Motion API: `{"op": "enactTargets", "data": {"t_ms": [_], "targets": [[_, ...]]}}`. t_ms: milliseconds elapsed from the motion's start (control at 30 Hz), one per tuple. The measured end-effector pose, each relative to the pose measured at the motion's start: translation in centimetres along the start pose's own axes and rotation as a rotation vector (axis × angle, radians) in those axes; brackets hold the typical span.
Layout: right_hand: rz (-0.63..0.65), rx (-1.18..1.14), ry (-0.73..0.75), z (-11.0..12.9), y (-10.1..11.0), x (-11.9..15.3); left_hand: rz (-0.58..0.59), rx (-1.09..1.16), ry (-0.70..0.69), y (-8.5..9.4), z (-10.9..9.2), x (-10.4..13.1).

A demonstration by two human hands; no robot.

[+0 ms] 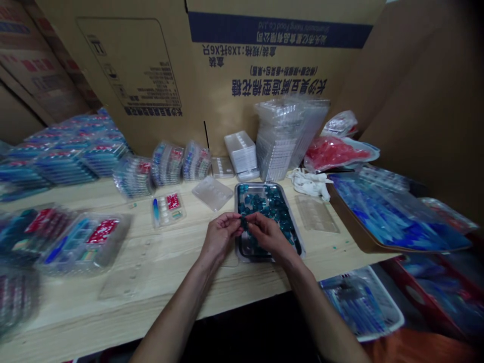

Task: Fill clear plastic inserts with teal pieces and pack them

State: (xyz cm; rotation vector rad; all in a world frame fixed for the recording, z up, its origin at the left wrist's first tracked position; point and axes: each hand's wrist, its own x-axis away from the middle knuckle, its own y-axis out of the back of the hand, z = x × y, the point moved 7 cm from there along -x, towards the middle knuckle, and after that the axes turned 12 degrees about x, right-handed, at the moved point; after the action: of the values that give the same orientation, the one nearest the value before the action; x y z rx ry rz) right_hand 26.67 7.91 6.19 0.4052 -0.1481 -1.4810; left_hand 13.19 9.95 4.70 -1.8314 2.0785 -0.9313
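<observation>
My left hand (224, 229) and my right hand (265, 232) meet over the left side of a metal tray (298, 237). Between their fingertips is a small dark teal piece (244, 222), pinched from both sides and partly hidden by the fingers. Many similar teal pieces (278, 209) lie loose in the tray. Left of the hands, a filled clear plastic case (167, 209) holds a blue stick, white parts and a red patterned square. An unfilled clear plastic insert (213, 193) lies flat behind the left hand.
Stacks of clear trays (278, 141) and white gloves (310, 183) stand or lie behind the tray. On the right are a carton of blue packets (393, 212) and a white basket (363, 302) below the table edge. Stacked filled cases (75, 146) occupy the left; a large cardboard box (219, 116) closes the back.
</observation>
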Motion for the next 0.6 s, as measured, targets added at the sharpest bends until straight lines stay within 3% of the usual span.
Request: {"op": "enactTargets", "data": {"t_ms": [167,367,600], "targets": [[-0.027,-0.041,0.026,-0.1,-1.0,-0.3,-0.065,0.013,-0.024,0.9,0.3,0.5],[-0.146,0.191,0.047,-0.1,-1.2,-0.4,-0.057,0.132,0.051,0.5,0.7,1.5],[-0.280,0.313,0.140,3.0,-1.6,0.5,-0.112,0.077,-0.033,1.0,0.1,1.5]]}}
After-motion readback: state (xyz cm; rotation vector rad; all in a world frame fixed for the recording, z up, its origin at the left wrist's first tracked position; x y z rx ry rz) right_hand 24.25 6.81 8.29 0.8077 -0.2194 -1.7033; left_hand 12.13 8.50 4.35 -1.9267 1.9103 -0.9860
